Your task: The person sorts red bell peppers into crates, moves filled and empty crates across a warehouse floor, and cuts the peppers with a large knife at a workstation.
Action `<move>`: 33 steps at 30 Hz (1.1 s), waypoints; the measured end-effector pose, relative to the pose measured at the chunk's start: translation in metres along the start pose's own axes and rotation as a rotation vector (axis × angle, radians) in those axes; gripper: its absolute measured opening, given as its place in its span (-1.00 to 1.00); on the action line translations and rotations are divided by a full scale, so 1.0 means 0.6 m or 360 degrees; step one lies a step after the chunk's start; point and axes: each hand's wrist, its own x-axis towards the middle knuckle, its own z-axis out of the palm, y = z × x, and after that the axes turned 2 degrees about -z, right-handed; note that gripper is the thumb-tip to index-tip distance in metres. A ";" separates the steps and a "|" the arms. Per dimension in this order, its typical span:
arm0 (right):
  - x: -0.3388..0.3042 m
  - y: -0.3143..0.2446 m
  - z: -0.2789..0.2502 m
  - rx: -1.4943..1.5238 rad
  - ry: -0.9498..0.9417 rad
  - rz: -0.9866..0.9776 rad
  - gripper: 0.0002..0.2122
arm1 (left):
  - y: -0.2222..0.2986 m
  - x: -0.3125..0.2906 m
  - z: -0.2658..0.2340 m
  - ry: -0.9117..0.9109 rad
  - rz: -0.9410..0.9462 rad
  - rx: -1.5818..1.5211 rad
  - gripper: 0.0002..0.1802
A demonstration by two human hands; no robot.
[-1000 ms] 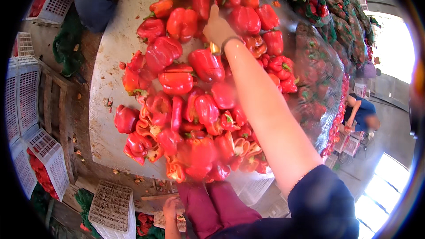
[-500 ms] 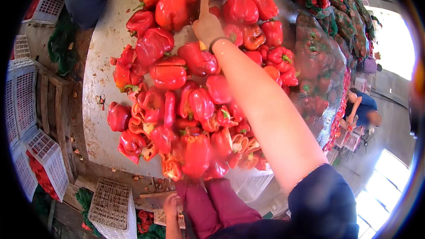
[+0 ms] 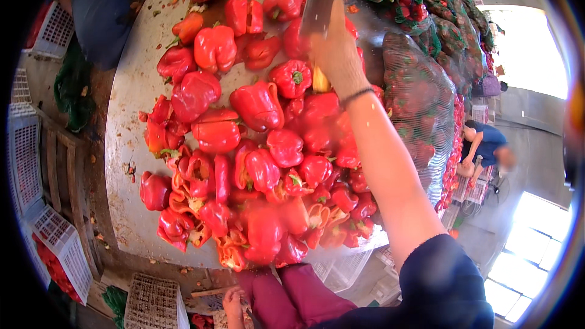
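Note:
My right hand is closed round the handle of a broad-bladed knife, over the far right of a heap of red bell peppers. The yellowish handle end shows below the fist, and the blade points away from me. My index finger lies stretched along the blade's base. Some peppers carry straight cuts, such as the split pepper left of the middle; others at the near edge are broken open. Low by my lap, my left hand has loosely bent fingers, with nothing visible in them.
The peppers lie on a pale, stained tabletop. Net sacks of peppers stand along its right side. White crates are on the left. A person is at the far left; another person works at the right.
My right hand and the knife have moved right, off the far middle of the heap. A green-stemmed pepper now shows beside the fist. The view has shifted slightly.

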 end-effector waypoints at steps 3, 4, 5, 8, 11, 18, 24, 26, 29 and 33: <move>0.078 -0.050 -0.027 -0.0250 0.0373 0.0002 -0.32 | -0.001 0.005 -0.014 -0.0034 0.0052 -0.0071 -0.80; 0.105 -0.094 -0.020 -0.0257 0.0377 0.0127 -0.34 | -0.004 0.001 -0.027 0.0024 0.0051 -0.0119 -0.80; 0.121 -0.116 -0.016 -0.0289 0.0390 0.0251 -0.37 | 0.014 -0.011 -0.024 0.0094 0.0032 -0.0045 -0.80; 0.166 -0.002 0.083 -0.0153 0.0158 0.0288 -0.29 | 0.012 -0.001 -0.041 0.0008 0.0088 -0.0095 -0.82; 0.168 0.128 0.189 -0.0320 -0.0204 0.0203 -0.22 | -0.008 0.011 -0.050 0.0019 0.0061 -0.0078 -0.85; 0.225 0.150 0.193 -0.1091 -0.1100 -0.0473 -0.60 | -0.014 0.023 -0.021 0.0013 -0.0050 -0.0048 -0.85; 0.200 0.045 0.124 -0.0194 -0.0861 0.0525 -0.39 | 0.010 0.026 0.033 -0.0080 -0.0061 -0.0026 -0.85; 0.200 0.115 0.171 -0.0471 -0.0765 0.0186 -0.32 | 0.020 0.029 0.043 -0.0116 -0.0064 0.0001 -0.85; 0.132 0.055 0.168 -0.0030 -0.0567 0.0459 -0.33 | 0.025 0.016 0.037 -0.0057 -0.0031 -0.0011 -0.85; 0.155 0.045 0.151 -0.0110 -0.0743 0.0427 -0.31 | 0.029 -0.001 0.040 -0.0032 -0.0102 -0.0265 -0.84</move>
